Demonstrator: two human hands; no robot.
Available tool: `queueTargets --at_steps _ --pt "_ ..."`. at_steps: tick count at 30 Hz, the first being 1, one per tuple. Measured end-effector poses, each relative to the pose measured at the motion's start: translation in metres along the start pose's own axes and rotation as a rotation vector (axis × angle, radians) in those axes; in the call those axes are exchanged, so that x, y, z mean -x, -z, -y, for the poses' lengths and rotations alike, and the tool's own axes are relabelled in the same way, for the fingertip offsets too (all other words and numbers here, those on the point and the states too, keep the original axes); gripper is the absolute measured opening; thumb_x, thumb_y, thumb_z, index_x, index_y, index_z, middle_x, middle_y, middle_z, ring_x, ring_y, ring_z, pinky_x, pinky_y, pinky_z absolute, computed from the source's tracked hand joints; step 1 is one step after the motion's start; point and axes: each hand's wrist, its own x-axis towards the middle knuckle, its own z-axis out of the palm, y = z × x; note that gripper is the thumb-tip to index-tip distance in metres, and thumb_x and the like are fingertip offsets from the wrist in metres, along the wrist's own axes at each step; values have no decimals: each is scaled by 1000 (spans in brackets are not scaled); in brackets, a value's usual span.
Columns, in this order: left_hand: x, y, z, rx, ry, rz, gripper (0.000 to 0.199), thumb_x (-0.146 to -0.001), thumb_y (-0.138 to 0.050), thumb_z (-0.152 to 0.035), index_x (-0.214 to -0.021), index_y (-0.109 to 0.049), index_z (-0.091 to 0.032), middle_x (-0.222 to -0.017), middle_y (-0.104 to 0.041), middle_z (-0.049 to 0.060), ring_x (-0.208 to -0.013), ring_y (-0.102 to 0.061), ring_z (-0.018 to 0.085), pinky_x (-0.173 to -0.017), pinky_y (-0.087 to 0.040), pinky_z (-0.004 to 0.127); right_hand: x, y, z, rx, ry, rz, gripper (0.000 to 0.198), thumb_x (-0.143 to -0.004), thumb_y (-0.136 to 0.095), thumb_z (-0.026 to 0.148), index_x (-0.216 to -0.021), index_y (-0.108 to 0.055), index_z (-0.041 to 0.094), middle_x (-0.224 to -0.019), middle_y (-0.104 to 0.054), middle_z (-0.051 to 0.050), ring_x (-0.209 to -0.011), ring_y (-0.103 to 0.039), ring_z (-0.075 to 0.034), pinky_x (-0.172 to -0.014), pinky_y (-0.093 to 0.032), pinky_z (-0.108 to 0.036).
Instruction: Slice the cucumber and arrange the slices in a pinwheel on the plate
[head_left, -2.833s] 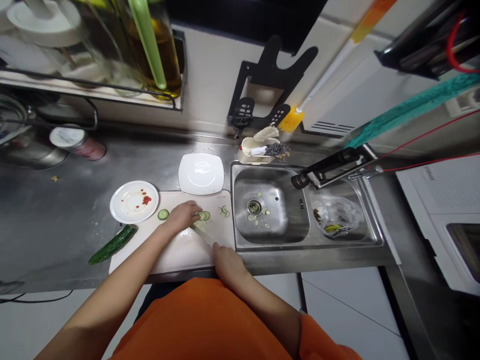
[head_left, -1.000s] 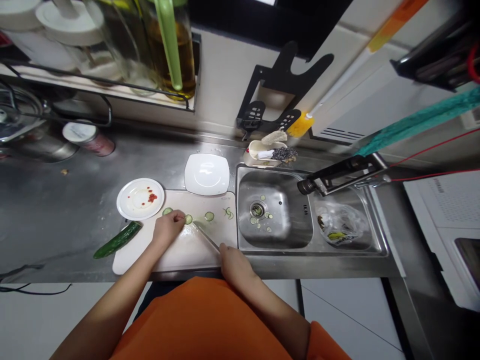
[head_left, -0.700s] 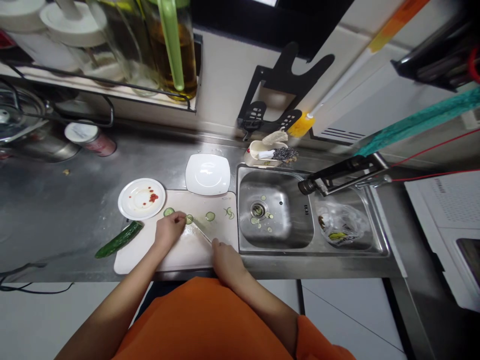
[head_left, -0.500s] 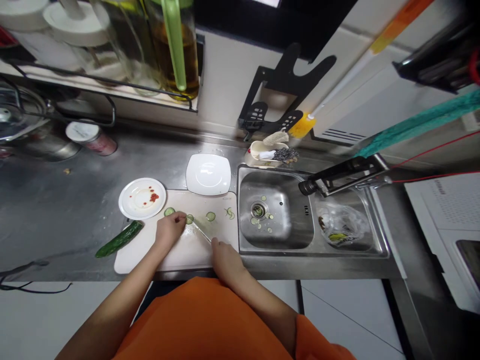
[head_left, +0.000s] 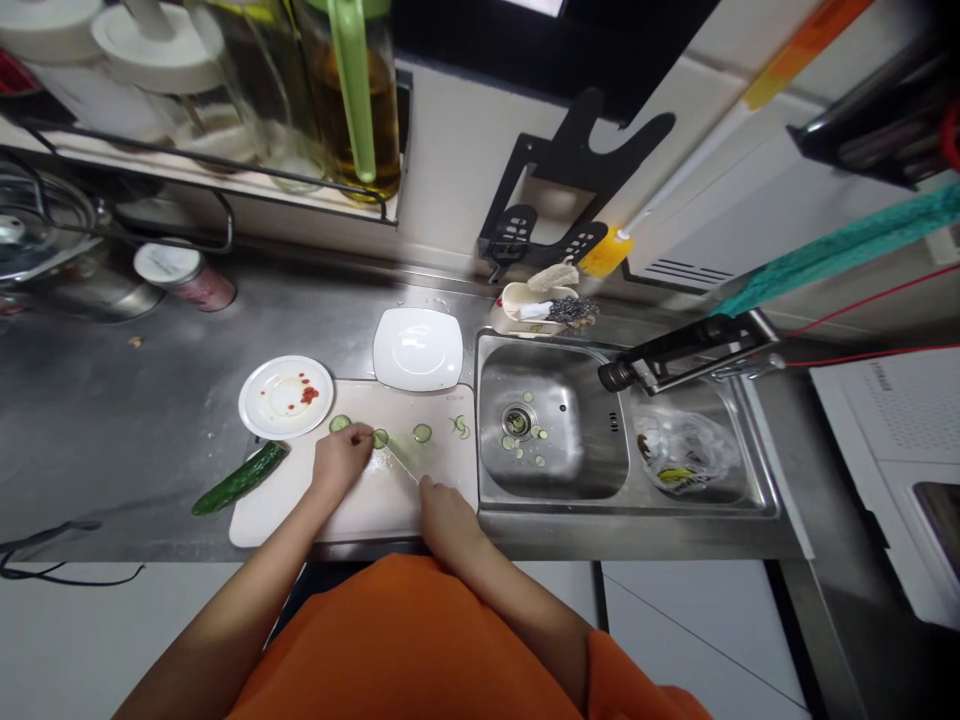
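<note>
Gripping knife (head_left: 403,463) in right hand (head_left: 448,515); with left hand (head_left: 341,460), pinching cucumber slice (head_left: 381,439) by left edge: likely light, slippery, best rim-held.

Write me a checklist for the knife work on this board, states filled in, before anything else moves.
1. Right hand gripping the knife: ok.
2. Knife tip at the cucumber slice: ok.
3. Left hand steadying that slice: cannot tell; it is right beside it, contact unclear.
4. Left hand safe from the blade: cannot tell; the gap looks narrow.
5. Long cucumber fully on the cutting board: not ok; it extends past the left edge.
</note>
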Motion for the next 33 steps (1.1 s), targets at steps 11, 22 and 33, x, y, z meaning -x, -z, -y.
queueTargets --at_steps 11,22,33 --pt "3 5 -2 62 -24 8 22 -74 -54 -36 -83 -70 -24 -78 -71 -2 -76 -64 16 -69 -43 23 6 -14 -23 42 -12 9 34 -87 -32 0 -112 -52 13 -97 -67 -14 -98 -65 -26 -75 -50 -32" --pt "-4 38 17 55 101 -177 26 -75 -57 -41 -88 -70 -23 -81 -72 1 -79 -64 19 -77 -45 28 9 -12 -26 43 -26 16 33 -88 -34 1 -113 -52 14 -97 -67 -14 -96 -65 -25 -72 -50 -30" --pt "-2 37 14 -307 70 -190 35 -83 -47 -45 -104 -68 -26 -100 -70 9 -83 -63 28 -69 -44 36 9 -14 -26 32 -27 1 36 -89 -30 1 -113 -53 13 -96 -68 -14 -96 -66 -26 -74 -51 -33"
